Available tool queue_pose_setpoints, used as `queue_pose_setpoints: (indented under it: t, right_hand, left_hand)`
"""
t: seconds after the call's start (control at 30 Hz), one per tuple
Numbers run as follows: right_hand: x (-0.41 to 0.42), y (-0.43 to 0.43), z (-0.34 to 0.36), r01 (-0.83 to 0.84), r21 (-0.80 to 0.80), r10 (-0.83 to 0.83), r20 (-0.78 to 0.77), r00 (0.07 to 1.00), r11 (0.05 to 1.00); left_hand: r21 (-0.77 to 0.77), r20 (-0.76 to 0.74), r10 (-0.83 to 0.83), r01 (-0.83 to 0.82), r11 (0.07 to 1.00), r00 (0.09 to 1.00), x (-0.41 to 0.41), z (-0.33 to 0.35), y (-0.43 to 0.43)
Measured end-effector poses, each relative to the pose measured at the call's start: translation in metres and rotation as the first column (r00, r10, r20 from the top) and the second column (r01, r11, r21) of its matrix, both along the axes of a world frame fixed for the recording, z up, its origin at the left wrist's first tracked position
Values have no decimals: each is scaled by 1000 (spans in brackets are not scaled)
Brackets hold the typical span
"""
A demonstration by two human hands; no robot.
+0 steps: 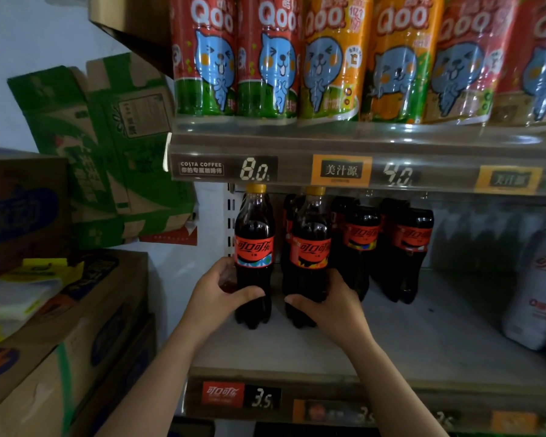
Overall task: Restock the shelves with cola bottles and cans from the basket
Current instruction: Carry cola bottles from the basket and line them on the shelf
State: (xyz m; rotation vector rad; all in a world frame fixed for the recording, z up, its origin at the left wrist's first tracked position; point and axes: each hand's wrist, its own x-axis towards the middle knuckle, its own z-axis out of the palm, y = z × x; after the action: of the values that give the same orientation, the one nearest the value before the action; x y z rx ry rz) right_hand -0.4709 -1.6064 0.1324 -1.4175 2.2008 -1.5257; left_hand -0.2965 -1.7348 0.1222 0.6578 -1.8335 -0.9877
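Your left hand (217,290) gripped the left cola bottle (253,244), your right hand (334,304) the second bottle (310,247), at the left edge of the shelf (397,345).

One view only: head-worn, wide-angle. It stood close to the shelving, roughly level with the price rail (360,168), and faced forward and slightly down onto the lower shelf (407,335). Juice bottles (265,58) above were cut off at the top edge. Both forearms entered from the bottom. The left hand (216,288) gripped the end cola bottle (253,257) and the right hand (331,305) the neighbouring cola bottle (309,257), near centre frame. Cardboard boxes (60,326) filled the left margin (frame edges blurred and stretched).
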Motion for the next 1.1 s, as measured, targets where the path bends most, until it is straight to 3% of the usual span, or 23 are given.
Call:
queue_pose_setpoints:
  t: [0.27,0.87,0.97,1.1]
  right_hand:
    - [1,-3,-2,51,3,-51,-59,997,999]
    - [0,3,-1,20,47,-19,-24,1000,999]
    - [1,10,1,19,-6,-19,-13,1000,1000]
    - [8,24,8,26,-198,-14,61,998,980]
  left_hand:
    - [-17,27,16,-15,1000,1000,0,1,1]
    - [18,-1,9,-9,1000,1000,1,-2,5]
    - [25,-1,6,-6,1000,1000,3,0,4]
    - [31,-58,28,-27,999,998,11,12,5]
